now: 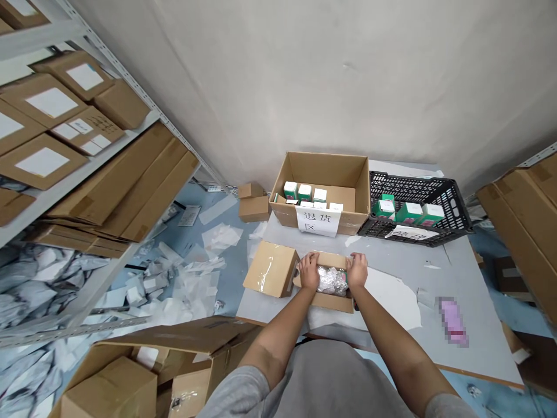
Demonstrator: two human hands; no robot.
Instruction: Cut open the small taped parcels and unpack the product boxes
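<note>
A small open cardboard box (333, 302) lies on the table in front of me, its flaps spread. Clear bubble wrap (332, 281) fills it, with a bit of green showing at its right end. My left hand (309, 271) grips the box's left end, fingers bent over the edge. At the right end, my right hand (357, 270) holds the box's edge in the same way. Just left of my left hand sits a closed, taped cardboard box (270, 269).
Behind stand a large carton (328, 168) and a black crate (462, 217), both holding green-and-white boxes. A pixelated pink item (452, 320) lies on the table (478, 348) at right. Shelves (139, 104) with cartons stand left; a big open carton (174, 337) is at lower left.
</note>
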